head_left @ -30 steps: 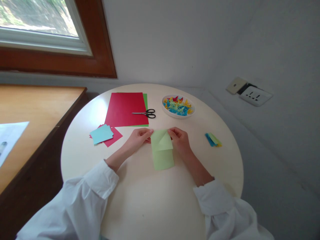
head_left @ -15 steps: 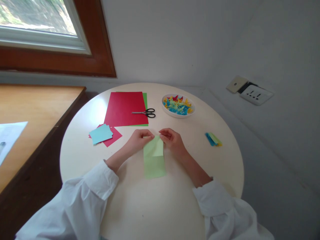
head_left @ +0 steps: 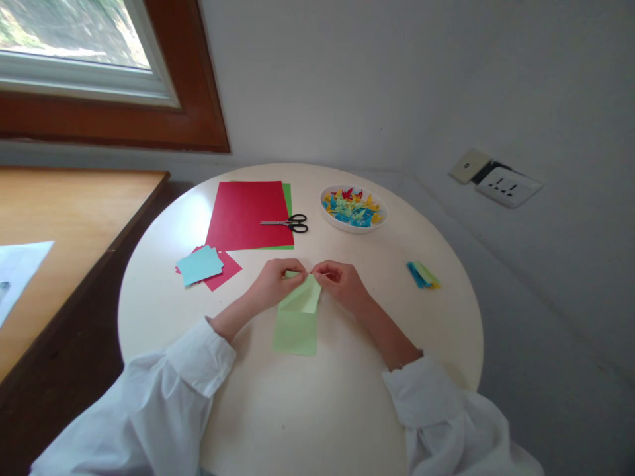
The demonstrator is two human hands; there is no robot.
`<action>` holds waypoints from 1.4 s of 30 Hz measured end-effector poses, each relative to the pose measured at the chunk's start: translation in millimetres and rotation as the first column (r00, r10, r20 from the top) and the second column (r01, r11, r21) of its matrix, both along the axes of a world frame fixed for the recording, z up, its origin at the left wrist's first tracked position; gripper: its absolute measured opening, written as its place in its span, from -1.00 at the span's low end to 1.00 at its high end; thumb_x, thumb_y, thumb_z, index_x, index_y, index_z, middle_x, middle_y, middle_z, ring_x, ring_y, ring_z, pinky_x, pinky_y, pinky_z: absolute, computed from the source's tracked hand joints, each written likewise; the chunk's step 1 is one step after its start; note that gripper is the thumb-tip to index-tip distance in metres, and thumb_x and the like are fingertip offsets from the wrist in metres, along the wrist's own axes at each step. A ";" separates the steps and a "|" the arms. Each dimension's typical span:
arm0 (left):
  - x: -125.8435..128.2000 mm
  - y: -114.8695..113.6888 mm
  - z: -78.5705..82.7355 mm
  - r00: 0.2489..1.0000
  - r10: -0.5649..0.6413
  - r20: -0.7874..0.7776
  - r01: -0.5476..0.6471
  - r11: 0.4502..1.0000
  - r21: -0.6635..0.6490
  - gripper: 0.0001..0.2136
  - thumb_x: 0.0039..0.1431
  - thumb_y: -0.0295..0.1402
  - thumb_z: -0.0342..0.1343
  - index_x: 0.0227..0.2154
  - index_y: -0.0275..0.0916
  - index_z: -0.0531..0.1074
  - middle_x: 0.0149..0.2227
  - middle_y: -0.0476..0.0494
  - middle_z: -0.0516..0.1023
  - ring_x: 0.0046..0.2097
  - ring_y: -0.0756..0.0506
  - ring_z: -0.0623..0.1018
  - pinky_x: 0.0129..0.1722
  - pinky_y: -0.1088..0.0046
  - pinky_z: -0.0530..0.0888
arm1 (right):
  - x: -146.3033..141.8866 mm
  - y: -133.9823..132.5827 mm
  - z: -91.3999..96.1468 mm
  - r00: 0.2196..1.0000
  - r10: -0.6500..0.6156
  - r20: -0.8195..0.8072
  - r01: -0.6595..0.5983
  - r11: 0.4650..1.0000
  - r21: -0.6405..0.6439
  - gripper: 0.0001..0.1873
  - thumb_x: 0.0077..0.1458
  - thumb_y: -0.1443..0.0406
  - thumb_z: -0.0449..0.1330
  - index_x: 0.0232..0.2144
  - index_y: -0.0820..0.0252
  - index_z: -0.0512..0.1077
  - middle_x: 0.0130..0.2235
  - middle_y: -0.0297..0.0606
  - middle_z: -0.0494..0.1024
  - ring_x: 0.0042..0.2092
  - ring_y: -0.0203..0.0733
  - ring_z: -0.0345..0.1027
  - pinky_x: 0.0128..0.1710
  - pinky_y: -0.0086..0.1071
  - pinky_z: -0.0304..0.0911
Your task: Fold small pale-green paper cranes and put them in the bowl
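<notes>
A light green sheet of paper point(head_left: 296, 332) with creases hangs down towards me over the middle of the round table. My left hand point(head_left: 280, 281) pinches its upper edge between thumb and forefinger. Close beside it, my right hand point(head_left: 340, 281) is closed in a pinch at the upper right corner of the same sheet. The fingertips of both hands almost meet there. The bit of paper between the fingers is mostly hidden.
Scissors point(head_left: 285, 223) lie across red paper point(head_left: 243, 211) at the back. Right of them stands a white dish point(head_left: 354, 228) of folded paper pieces. Light blue cards point(head_left: 200, 266) lie left, small coloured papers point(head_left: 423, 274) right. A wooden desk point(head_left: 74, 211) adjoins on the left.
The green sheet's lower end has swung a little to the left, and its creased upper part is tilted differently. My right fingertips have shifted slightly left and down, closer to my left ones.
</notes>
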State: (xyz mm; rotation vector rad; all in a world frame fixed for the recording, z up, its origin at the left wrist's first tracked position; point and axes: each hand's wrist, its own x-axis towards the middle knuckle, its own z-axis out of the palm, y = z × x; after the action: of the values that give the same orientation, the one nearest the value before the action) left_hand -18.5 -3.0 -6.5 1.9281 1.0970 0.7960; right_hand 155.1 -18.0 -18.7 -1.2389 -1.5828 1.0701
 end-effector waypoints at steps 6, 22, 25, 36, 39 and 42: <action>1.0 -1.5 2.6 0.999 0.033 0.003 -0.033 0.999 -0.017 -0.84 -0.04 -0.38 -0.01 -0.54 -0.30 0.44 -0.48 -0.06 0.52 -0.41 -0.03 0.44 -0.42 0.53 0.31 | 5.2 2.2 1.7 0.999 0.035 -0.007 -0.035 0.999 -0.020 -0.82 -0.13 0.21 0.16 -0.52 0.23 0.42 -0.37 -0.22 0.52 -0.34 -0.26 0.35 -0.36 -0.40 0.24; -0.1 0.3 8.3 0.982 0.140 0.125 -0.133 0.989 -0.068 -0.82 -0.06 -0.29 0.00 -0.61 -0.29 0.37 -0.55 -0.02 0.43 -0.46 0.00 0.38 -0.49 0.54 0.28 | 7.7 2.2 7.0 0.994 -0.080 -0.073 0.073 0.994 -0.087 -0.64 -0.12 0.08 0.17 -0.34 0.22 0.43 -0.35 -0.21 0.53 -0.33 -0.24 0.38 -0.39 -0.40 0.24; 0.7 -0.5 8.6 0.982 0.130 0.134 -0.121 0.990 -0.070 -0.79 -0.04 -0.26 0.02 -0.61 -0.30 0.39 -0.54 -0.04 0.45 -0.46 -0.01 0.39 -0.48 0.53 0.29 | 3.4 0.8 2.7 0.996 -0.037 -0.084 0.031 0.997 -0.073 -0.69 -0.15 0.11 0.21 -0.39 0.22 0.44 -0.39 -0.24 0.52 -0.34 -0.24 0.37 -0.33 -0.38 0.26; 1.2 -1.9 7.5 0.979 0.115 0.170 -0.096 0.989 -0.116 -0.81 -0.05 -0.28 0.06 -0.54 -0.32 0.43 -0.48 -0.09 0.50 -0.42 -0.03 0.44 -0.42 0.50 0.34 | -2.0 -3.4 4.4 0.999 -0.009 -0.031 0.007 0.997 -0.078 -0.81 -0.15 0.19 0.16 -0.58 0.22 0.38 -0.55 -0.38 0.41 -0.49 -0.33 0.23 -0.46 -0.43 0.14; 1.8 -2.5 6.7 0.979 0.118 0.169 -0.097 0.987 -0.127 -0.82 -0.06 -0.29 0.06 -0.53 -0.33 0.44 -0.49 -0.10 0.50 -0.43 -0.02 0.43 -0.43 0.49 0.35 | -4.2 -5.3 3.3 0.999 0.003 0.036 -0.001 0.999 -0.044 -0.80 -0.11 0.19 0.14 -0.59 0.23 0.38 -0.56 -0.36 0.40 -0.49 -0.33 0.21 -0.48 -0.44 0.12; 1.4 -2.1 4.5 0.982 0.103 0.156 -0.084 0.989 -0.122 -0.83 -0.05 -0.31 0.06 -0.51 -0.32 0.45 -0.50 -0.09 0.50 -0.44 -0.01 0.42 -0.45 0.50 0.34 | -5.5 -6.6 2.6 0.998 0.013 0.067 -0.011 1.000 -0.025 -0.79 -0.08 0.19 0.13 -0.59 0.23 0.38 -0.56 -0.36 0.40 -0.49 -0.33 0.20 -0.50 -0.46 0.12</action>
State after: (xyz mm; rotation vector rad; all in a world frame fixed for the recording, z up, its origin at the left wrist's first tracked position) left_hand -17.1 -5.1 -2.0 1.6952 1.1158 0.9047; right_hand 149.6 -24.7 -16.1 -1.2955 -1.6335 1.0689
